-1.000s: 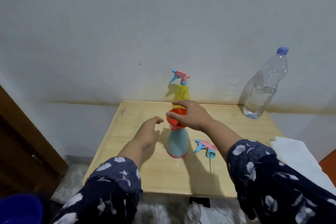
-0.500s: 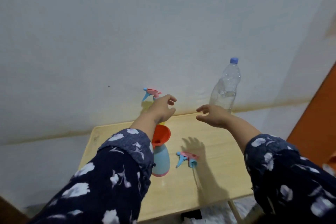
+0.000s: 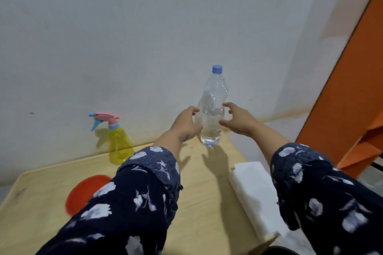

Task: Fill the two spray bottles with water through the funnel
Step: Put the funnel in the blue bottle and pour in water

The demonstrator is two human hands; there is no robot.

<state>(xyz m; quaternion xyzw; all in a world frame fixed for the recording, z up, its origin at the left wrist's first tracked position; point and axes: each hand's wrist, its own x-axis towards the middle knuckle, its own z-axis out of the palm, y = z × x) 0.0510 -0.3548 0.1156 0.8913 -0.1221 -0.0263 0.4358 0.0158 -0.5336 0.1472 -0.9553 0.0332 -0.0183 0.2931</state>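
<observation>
Water bottle (image 3: 211, 118) stands upright at the far edge of the desk (image 3: 207, 203), close to the wall, its blue cap (image 3: 217, 69) on; we find it clear and roughly one third full. Both hands flank it: the left hand (image 3: 185, 123) at its left side, the right hand (image 3: 239, 119) at its right, fingers spread and curved toward the body. We judge this a reach to lift it with two hands; each grip is wide and holds nothing, and whether a fingertip already touches the plastic we cannot tell. A yellow sprayer (image 3: 118, 143) stands to the left against the wall with its pink-and-blue trigger head (image 3: 104, 119) screwed on; any contents are not discernible. The red funnel (image 3: 83, 192) shows at lower left, largely hidden by the left sleeve; what it sits in is out of sight. A folded white cloth (image 3: 255, 192) lies at the desk's right edge, in our judgement placed for spills. Filling has not begun; the cap must come off first.
</observation>
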